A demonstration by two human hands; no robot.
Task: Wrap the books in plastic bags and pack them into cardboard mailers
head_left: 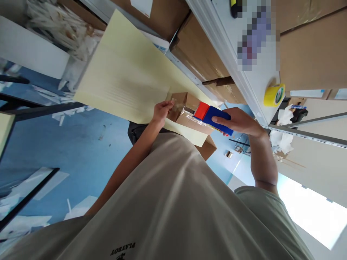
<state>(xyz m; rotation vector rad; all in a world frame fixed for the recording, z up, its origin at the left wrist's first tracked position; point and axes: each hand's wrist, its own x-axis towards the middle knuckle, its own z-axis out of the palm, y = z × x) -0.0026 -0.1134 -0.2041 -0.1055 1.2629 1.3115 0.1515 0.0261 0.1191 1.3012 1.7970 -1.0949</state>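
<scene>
My left hand grips the near end of a small brown cardboard box, fingers pressed on clear tape along its edge. A blue and red tape dispenser is held in my right hand and rests against the box's top at its right end. The box lies on a large pale yellow sheet. My light grey shirt fills the lower part of the view and hides what is below the box.
A yellow tape roll lies on a white shelf. Large cardboard boxes are stacked by the shelf. The blue floor is strewn with white paper scraps, and a black frame stands at the left.
</scene>
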